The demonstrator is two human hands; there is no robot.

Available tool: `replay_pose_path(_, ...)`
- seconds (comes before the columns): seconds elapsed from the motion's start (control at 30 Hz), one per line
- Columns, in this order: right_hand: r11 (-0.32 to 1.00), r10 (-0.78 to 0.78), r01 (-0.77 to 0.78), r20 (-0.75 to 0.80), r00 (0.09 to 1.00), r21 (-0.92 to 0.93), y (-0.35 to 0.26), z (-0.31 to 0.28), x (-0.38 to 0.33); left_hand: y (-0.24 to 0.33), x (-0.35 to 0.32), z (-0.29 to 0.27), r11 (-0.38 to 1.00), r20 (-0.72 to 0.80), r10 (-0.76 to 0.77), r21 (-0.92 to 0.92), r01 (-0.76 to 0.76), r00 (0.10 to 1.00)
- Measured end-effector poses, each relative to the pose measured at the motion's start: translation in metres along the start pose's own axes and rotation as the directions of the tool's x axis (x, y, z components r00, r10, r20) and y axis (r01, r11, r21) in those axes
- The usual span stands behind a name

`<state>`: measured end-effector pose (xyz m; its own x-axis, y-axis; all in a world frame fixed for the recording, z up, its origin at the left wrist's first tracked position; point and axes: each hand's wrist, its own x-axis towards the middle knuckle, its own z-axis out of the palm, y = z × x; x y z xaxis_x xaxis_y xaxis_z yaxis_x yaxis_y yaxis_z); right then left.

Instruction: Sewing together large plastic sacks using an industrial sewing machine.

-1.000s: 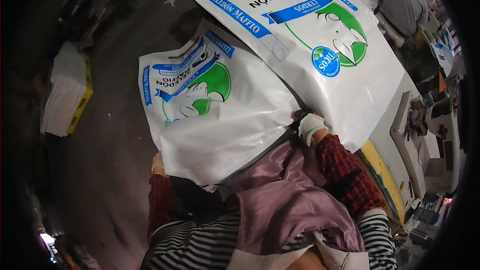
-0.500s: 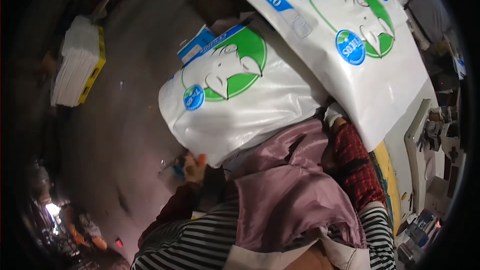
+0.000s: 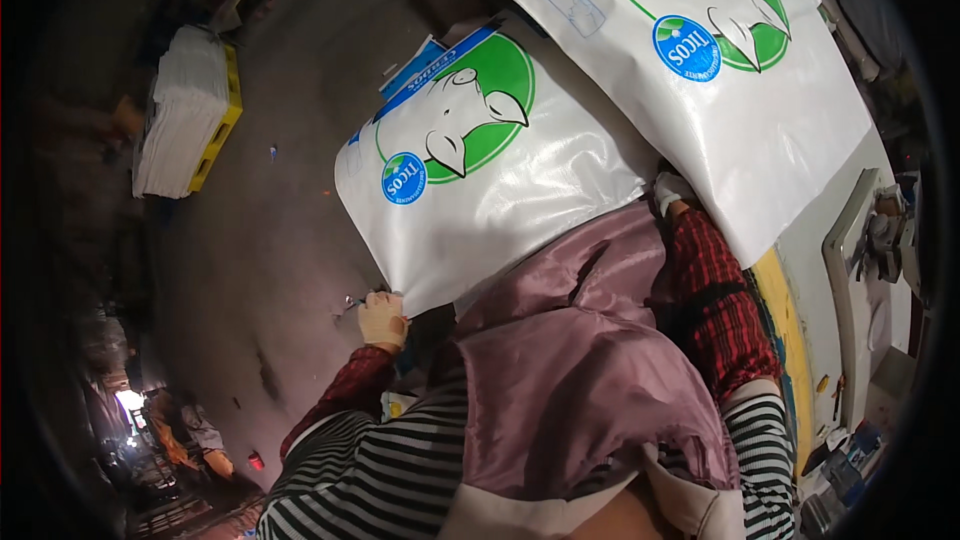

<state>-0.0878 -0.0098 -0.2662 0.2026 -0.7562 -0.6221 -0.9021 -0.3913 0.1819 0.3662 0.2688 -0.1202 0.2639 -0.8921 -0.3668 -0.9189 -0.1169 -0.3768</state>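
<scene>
A white sack (image 3: 500, 210) with a green circle, an animal drawing and a blue round badge is stretched in front of me. Closed at its near left corner is my left hand (image 3: 383, 320), in a pale glove, gripping the edge. My right hand (image 3: 672, 192), also in a pale glove, is at the sack's near right corner and appears to pinch it; its fingers are partly hidden. Right beside that hand, a second white sack (image 3: 690, 150) of the same print lies on the table and overhangs its edge.
The table (image 3: 785, 340) has a yellow edge on my right, with a pale, raised board-like part (image 3: 850, 290) farther right. At the left, a stack of white sheets or sacks (image 3: 180, 120) stands against a yellow frame (image 3: 222, 130). Grey floor (image 3: 270, 250) lies between. A mauve apron (image 3: 580, 360) covers my front.
My left hand has risen slightly and its back has turned into view. The held sack's near edge is pulled straighter and flatter. The whole view has shifted a little.
</scene>
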Motion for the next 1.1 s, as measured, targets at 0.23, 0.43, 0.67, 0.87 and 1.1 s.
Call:
replay_pose_path(0.23,0.990,0.112,-0.108,-0.053,0.992,0.087,0.009,-0.006,-0.009,0.035,0.037,0.038,0.902,-0.229,0.412,-0.033,-0.430,0.882)
replay_pose_path(0.43,0.972,0.181,-0.171,-0.049,0.982,0.161,0.007,-0.004,-0.003,0.058,0.091,0.079,0.883,0.253,0.466,-0.076,-0.463,0.848)
replay_pose_path(0.67,0.945,0.213,-0.193,-0.051,0.976,0.263,0.019,-0.006,-0.010,0.089,0.157,0.119,0.867,0.574,0.337,0.120,-0.484,0.746)
replay_pose_path(0.87,0.869,0.254,-0.190,-0.084,0.964,0.457,0.028,0.011,-0.038,0.134,0.185,0.027,0.582,0.871,0.414,-0.030,-0.813,0.265)
replay_pose_path(1.1,0.563,0.499,-0.026,-0.315,0.807,0.826,0.002,0.063,-0.135,0.257,0.120,-0.266,0.233,-0.600,0.624,-0.468,-0.852,0.500)
